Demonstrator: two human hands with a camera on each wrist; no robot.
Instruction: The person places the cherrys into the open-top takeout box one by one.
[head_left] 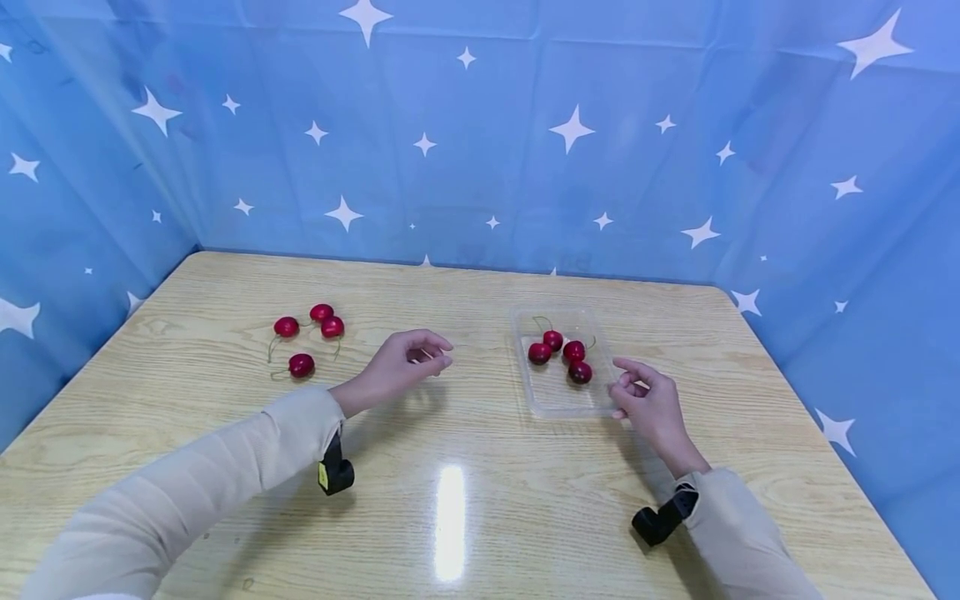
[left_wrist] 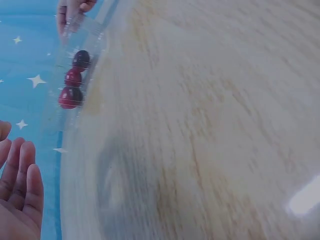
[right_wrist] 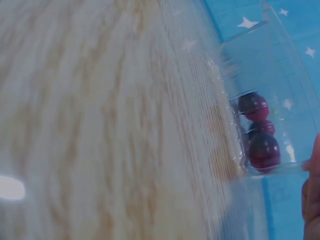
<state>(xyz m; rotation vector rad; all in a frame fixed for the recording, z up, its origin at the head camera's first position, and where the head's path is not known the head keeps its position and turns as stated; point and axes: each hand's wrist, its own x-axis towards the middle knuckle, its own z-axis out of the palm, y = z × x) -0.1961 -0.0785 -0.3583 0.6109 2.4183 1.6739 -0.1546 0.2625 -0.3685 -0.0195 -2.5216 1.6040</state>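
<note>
A clear plastic box stands on the right half of the table, with several dark red cherries inside, some with stems. At its right side my right hand holds the rim between thumb and fingers; the right wrist view catches only part of this hand at the box's edge. My left hand hovers over the table left of the box, fingers loosely bent and holding nothing. In the left wrist view its fingers look relaxed. Beyond its wrist, several cherries with stems lie loose on the table.
The light wood-grain table ends at the back against a blue curtain with white stars, which also hangs at both sides. A bright light reflection shows near the front middle. Each wrist wears a small black camera.
</note>
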